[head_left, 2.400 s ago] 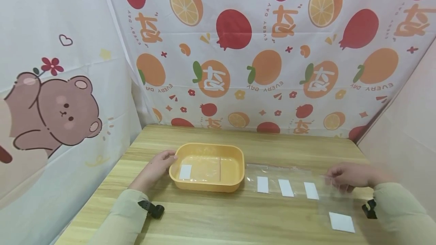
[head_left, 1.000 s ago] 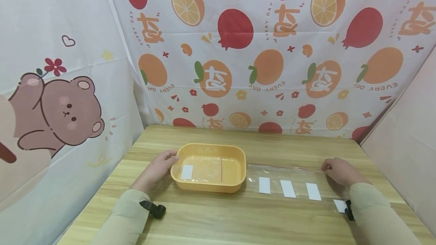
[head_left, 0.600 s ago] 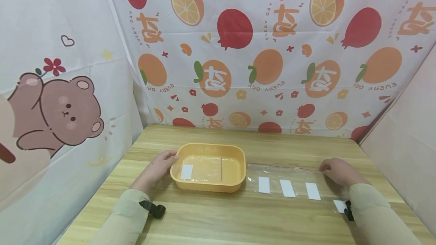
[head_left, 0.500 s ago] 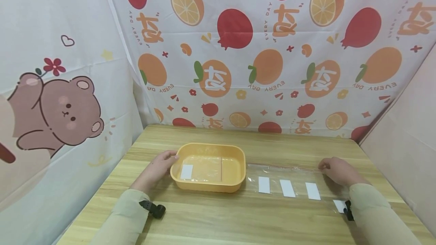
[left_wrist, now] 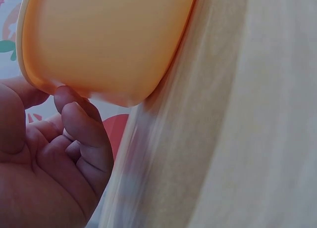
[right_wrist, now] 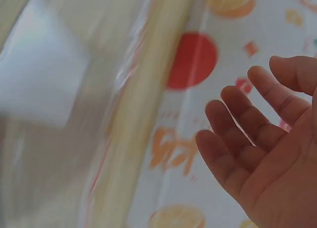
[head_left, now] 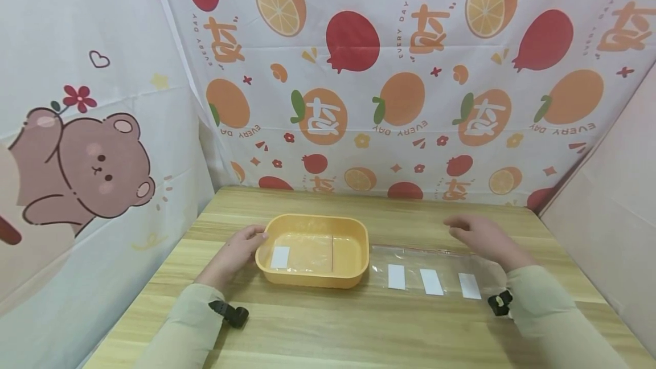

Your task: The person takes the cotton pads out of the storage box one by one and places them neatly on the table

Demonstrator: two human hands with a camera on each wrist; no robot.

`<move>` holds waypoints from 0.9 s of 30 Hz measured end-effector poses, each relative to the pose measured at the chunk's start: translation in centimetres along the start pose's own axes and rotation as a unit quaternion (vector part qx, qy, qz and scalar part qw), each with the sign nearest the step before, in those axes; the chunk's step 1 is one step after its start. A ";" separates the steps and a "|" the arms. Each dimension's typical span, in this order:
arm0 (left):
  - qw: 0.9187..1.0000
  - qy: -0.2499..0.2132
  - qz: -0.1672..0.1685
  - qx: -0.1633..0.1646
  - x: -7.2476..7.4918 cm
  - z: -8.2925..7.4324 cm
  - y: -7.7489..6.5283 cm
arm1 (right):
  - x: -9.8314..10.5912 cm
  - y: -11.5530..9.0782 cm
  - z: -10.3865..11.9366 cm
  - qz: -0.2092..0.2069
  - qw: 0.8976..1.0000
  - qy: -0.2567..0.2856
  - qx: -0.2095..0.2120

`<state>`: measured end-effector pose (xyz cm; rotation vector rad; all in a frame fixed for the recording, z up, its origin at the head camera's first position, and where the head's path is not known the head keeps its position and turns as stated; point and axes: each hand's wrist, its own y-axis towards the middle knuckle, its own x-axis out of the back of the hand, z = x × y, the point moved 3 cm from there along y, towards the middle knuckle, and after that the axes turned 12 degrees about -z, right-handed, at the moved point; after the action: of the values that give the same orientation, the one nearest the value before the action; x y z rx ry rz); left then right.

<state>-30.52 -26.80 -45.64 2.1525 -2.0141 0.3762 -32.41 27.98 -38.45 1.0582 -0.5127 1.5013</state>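
Observation:
My left hand [head_left: 234,255] grips the left end of a yellow plastic basin [head_left: 318,281]. In the left wrist view, the thumb is at the rim and curled fingertips [left_wrist: 74,109] meet the outer wall. Inside the basin lies a clear zip-lock bag [head_left: 310,252] with a white label and a red zip line. Several similar zip-lock bags [head_left: 412,261] lie flat in an overlapping row to the right, white labels toward me. Above the far edge of this row is my right hand [head_left: 484,238], fingers spread and holding nothing. My right sleeve covers the row's right end.
The wooden table [head_left: 328,329] carries the basin and bags. Behind it hangs a fruit-print curtain [head_left: 353,101], with a bear-print curtain [head_left: 102,164] at the left and a pale one [head_left: 610,204] at the right.
My right hand laid another bag at the right end of the row, let go, and moved left and away over the bags. My left hand and the basin stayed put.

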 end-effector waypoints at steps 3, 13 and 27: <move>1.000 -0.007 0.003 -0.003 -0.1 0.0 -0.1 | -0.5 0.3 2.2 0.008 0.999 0.035 -0.003; 1.000 -0.007 0.004 0.000 0.0 0.3 0.2 | -4.0 0.9 9.0 0.069 0.979 0.186 -0.034; 1.000 -0.005 0.002 0.000 0.0 0.1 0.2 | -8.9 1.3 15.0 0.125 0.950 0.285 -0.012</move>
<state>-30.72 -26.84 -45.72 2.1554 -2.0243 0.3660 -29.48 10.70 -38.14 0.5047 -0.2562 1.9240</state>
